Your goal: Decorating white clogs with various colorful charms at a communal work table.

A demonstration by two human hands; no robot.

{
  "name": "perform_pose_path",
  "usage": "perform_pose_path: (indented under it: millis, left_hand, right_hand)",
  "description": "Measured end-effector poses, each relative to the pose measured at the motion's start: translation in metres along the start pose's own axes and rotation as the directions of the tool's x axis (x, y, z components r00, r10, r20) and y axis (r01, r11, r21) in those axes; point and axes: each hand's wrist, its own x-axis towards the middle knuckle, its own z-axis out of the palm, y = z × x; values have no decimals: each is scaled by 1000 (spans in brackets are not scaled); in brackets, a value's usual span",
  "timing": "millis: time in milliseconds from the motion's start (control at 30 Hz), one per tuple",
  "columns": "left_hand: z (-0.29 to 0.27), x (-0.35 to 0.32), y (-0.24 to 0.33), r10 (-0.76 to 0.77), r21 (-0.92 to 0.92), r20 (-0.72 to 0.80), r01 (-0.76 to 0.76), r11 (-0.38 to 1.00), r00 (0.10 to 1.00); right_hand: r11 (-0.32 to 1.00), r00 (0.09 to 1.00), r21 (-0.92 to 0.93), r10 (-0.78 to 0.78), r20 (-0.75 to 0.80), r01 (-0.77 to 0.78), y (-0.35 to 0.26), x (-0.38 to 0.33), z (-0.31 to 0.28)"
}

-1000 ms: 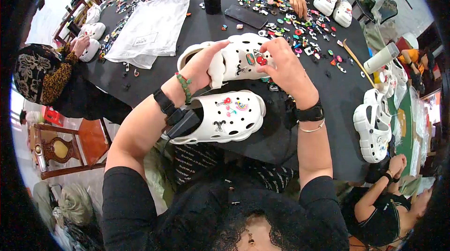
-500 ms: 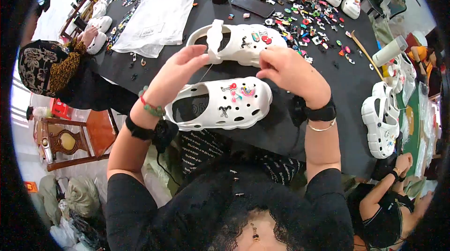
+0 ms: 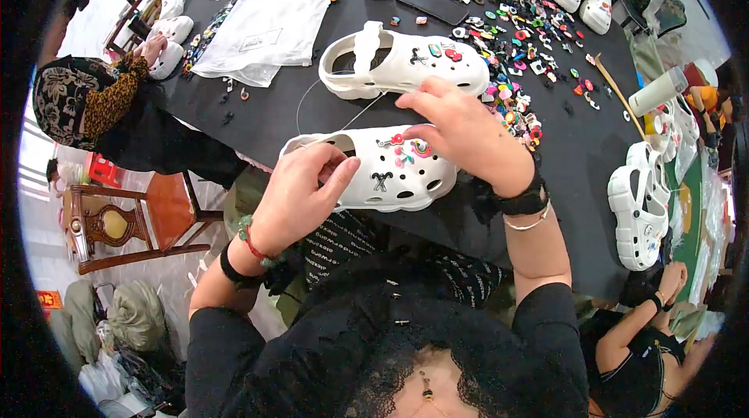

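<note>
Shifting attention from far clog to near one: both hands have come down toward the near white clog [image 3: 409, 180], while the far white clog [image 3: 398, 75] lies unheld on the desk [image 3: 573, 161], charms fitted, sole down. Left hand [image 3: 304, 192] is at the near clog's heel, fingers curled, thumb apart; can't tell if they pinch anything. Right hand [image 3: 472, 129] sits over the near clog's charms, thumb and fingers spread with a gap, nothing visible between them (contact with the shoe unclear). A thin pale cord [image 3: 364, 111] between the clogs now shows as a wider loop, so the pair looks tied together and handling one could tug the other. Near clog is just in front of the person, toe rightward, its opening partly covered by the left hand; far clog's opening shows dark insole. Clear plastic bag [image 3: 289, 20] lies flat; contents, if any, not readable. Pale bottle [image 3: 657, 92] at right: contents hidden. Loose charms [image 3: 538, 67] are heaped directly on the desk.
</note>
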Motion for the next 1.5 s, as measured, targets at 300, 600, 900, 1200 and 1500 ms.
perform_pose_path:
  millis: [300,600,900,1200,1500]
  left_hand:
    - [24,33,-20,-67,-733,676,659,-169,734]
    - [45,35,-31,-196,-763,647,632,-141,737]
    - [50,23,-24,-244,-816,577,561,-137,779]
    - [47,22,-17,-310,-846,524,527,-81,793]
    - [48,26,-15,-298,-842,537,520,-140,789]
  right_hand:
    - [992,992,-100,-67,108,78,-8,-1,28]
    - [997,990,75,-41,134,31,11,4,29]
    - [996,997,83,-22,76,16,-11,3,25]
    - [990,1000,139,-20,3,19,-17,4,30]
    - [990,996,121,-72,46,66,-15,5,25]
